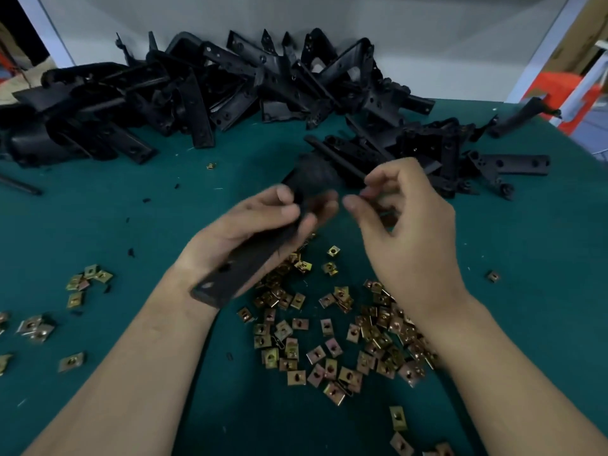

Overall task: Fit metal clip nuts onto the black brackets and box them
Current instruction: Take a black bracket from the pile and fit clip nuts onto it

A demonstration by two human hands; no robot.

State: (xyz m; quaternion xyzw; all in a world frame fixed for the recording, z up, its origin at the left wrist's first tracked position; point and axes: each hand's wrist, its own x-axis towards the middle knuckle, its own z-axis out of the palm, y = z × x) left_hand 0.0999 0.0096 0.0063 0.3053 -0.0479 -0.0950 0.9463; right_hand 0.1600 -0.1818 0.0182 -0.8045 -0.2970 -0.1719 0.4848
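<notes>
Your left hand [260, 222] grips the bracket [243, 268], slanting up-right; your right hand [404, 232], fingers curled on I cannot tell what, hovers beside its upper end.

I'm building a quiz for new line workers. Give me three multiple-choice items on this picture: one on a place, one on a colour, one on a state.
1. Where is the bracket pile?
A) in a box
B) at the far side of the table, by the wall
C) on the floor

2. What colour are the clip nuts?
A) brass-gold
B) blue
C) white

3. What is the left hand doing?
A) lying flat
B) holding a box
C) gripping a bracket

Answers:
1 B, the pile lies along the far edge under the white wall.
2 A, the scattered nuts shine yellowish.
3 C, its fingers curl round one black bracket.
</notes>
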